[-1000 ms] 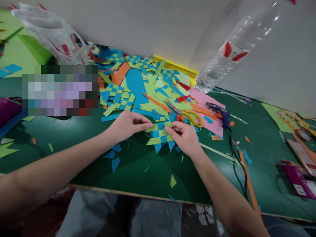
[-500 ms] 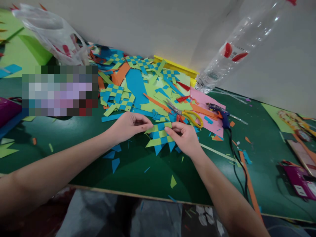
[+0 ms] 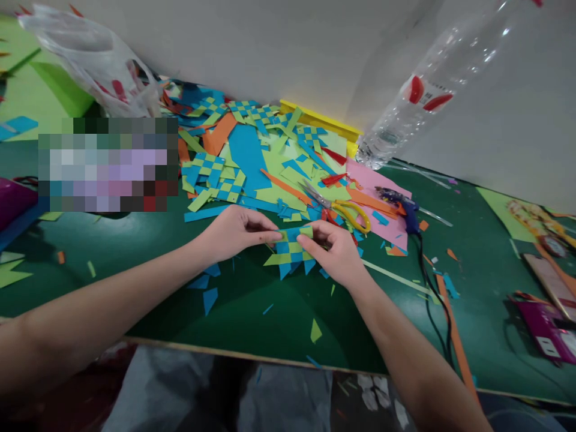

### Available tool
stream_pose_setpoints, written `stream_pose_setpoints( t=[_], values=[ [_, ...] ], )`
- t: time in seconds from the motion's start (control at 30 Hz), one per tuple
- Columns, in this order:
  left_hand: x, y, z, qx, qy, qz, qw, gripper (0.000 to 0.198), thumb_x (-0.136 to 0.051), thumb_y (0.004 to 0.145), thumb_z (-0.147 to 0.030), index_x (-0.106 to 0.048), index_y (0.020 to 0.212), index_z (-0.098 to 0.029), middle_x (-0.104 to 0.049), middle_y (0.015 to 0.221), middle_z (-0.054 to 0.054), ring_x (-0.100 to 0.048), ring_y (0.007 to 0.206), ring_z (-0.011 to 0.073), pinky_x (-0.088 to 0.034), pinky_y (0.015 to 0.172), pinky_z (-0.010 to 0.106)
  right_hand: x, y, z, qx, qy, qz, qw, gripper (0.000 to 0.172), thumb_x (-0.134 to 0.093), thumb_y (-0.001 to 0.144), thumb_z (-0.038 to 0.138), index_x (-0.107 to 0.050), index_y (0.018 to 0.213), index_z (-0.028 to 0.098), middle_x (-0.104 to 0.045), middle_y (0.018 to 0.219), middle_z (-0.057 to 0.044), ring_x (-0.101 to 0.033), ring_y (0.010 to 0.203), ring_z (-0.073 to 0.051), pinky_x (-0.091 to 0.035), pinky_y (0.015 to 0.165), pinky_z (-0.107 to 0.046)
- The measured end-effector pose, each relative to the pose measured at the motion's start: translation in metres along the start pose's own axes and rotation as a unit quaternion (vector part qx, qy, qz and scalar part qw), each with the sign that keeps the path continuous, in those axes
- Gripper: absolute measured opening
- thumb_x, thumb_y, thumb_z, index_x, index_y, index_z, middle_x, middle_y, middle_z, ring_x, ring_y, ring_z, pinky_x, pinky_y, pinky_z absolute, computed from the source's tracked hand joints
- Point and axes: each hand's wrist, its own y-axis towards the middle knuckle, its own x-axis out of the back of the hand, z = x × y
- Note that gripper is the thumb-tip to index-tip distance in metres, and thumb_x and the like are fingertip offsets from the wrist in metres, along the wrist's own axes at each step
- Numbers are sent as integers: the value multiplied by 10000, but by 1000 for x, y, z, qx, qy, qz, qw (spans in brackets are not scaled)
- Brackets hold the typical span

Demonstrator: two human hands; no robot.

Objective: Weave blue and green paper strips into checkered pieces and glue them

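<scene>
A small woven piece of blue and light green paper strips is held up between my two hands, its pointed strip ends hanging toward me. My left hand pinches its upper left corner between thumb and fingers. On the opposite side, my right hand grips the right edge, thumb in front. Just beyond lie yellow-handled scissors among paper scraps. Several similar woven pieces rest in the pile behind my left hand.
A blue glue gun with a black cord lies on pink paper at right. A large clear bottle leans by the wall. A plastic bag stands back left. At far right are a phone and a purple box.
The woven paper has shifted and tilted slightly between my fingers, and my left thumb has moved a little right onto it. Everything on the table stays put.
</scene>
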Motion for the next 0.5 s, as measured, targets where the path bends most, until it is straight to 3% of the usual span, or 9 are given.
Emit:
stream_pose_setpoints(
  t=[0.17, 0.5],
  values=[
    [-1, 0, -1, -4, 13, 11, 1000, 217, -754, 712, -399, -767, 776, -192, -759, 722, 12, -688, 654, 130, -530, 625, 185, 0, -1, 1, 2, -2, -7, 1000, 268, -645, 839, 409, -632, 996, 192, -601, 737, 14, -514, 630, -88, -403, 581, -225],
    [-2, -3, -6, -35, 81, 38, 995, 273, -698, 753, -463, -770, 774, -200, -733, 694, 5, -626, 603, 120, -457, 535, 179, -1, -1, 3, 18, -27, 6, 999, 210, -660, 828, 395, -660, 854, 187, -565, 636, 33, -447, 550, -79, -355, 521, -224]
  ],
)
